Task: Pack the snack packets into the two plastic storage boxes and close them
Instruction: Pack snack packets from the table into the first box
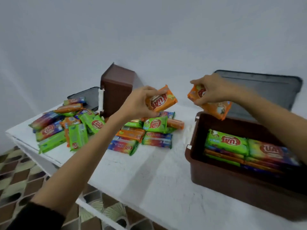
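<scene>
Packing step under way. Left hand (141,102) clamped on orange wrapped snack packet (163,98) above loose packet pile (78,135). Right hand (211,90) pinching second orange packet (214,107) over open, part-filled brown plastic box (224,178). Next, probably: lay it flat on the stacked rows.

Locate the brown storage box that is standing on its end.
In the head view the upended box stands at the back of the table, left of centre, behind the pile of loose packets, a dark lid lying at its left.

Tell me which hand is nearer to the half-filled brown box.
Right. The right hand is above the brown box's far rim; the left hand is over the packet pile.
</scene>
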`<control>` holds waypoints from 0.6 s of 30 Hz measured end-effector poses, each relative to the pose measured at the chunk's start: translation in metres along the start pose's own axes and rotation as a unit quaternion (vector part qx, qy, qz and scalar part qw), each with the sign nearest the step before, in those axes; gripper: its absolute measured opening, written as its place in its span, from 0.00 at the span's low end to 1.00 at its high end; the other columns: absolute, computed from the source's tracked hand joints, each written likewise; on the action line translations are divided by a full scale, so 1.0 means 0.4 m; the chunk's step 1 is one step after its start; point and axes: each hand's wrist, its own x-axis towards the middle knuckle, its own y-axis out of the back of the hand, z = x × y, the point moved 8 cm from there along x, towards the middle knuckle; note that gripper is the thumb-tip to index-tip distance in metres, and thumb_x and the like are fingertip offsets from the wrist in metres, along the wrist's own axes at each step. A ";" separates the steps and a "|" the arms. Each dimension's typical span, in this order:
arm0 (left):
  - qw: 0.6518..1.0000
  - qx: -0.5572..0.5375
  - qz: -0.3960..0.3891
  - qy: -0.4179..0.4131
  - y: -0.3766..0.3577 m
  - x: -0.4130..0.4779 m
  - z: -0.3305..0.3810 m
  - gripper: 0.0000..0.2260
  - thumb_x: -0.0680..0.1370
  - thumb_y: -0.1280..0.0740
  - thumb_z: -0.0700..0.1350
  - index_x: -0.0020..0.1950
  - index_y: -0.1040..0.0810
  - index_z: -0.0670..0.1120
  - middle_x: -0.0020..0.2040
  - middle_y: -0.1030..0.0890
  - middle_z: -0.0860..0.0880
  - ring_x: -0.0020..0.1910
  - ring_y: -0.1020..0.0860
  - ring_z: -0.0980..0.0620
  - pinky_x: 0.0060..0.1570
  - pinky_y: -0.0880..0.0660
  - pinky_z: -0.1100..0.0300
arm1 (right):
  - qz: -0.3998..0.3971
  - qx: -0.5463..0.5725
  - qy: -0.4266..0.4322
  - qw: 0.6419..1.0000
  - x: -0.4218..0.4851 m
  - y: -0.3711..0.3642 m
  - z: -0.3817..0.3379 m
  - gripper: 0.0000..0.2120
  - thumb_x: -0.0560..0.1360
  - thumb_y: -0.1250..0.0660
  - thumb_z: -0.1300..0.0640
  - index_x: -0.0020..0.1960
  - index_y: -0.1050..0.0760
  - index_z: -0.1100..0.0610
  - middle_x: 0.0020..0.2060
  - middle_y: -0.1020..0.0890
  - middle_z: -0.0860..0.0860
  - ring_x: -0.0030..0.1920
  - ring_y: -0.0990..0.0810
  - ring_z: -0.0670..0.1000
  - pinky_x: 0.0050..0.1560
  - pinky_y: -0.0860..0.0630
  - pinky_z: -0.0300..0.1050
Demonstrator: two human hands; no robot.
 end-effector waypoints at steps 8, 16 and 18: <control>0.975 -0.077 -0.140 -0.154 -0.197 0.113 0.301 0.31 0.61 0.27 0.49 0.65 0.26 0.55 0.57 0.25 0.51 0.54 0.26 0.56 0.51 0.30 0.70 | -0.051 -0.041 -0.101 0.993 -0.242 -0.029 0.231 0.35 0.68 0.27 0.53 0.72 0.36 0.59 0.59 0.23 0.59 0.59 0.26 0.58 0.47 0.35 0.43; 0.937 0.012 -0.275 -0.213 -0.440 0.124 0.410 0.33 0.65 0.24 0.42 0.68 0.30 0.54 0.60 0.26 0.46 0.55 0.28 0.51 0.49 0.34 0.66 | -0.110 -0.089 -0.106 0.984 -0.347 -0.179 0.328 0.35 0.69 0.30 0.53 0.73 0.39 0.56 0.55 0.20 0.56 0.53 0.23 0.56 0.52 0.25 0.47; 0.931 0.050 -0.297 -0.208 -0.489 0.120 0.392 0.33 0.66 0.25 0.43 0.69 0.31 0.54 0.62 0.27 0.45 0.59 0.29 0.49 0.55 0.35 0.62 | -0.079 -0.065 -0.132 0.986 -0.367 -0.201 0.355 0.36 0.73 0.32 0.53 0.75 0.44 0.56 0.60 0.23 0.57 0.59 0.25 0.55 0.57 0.28 0.46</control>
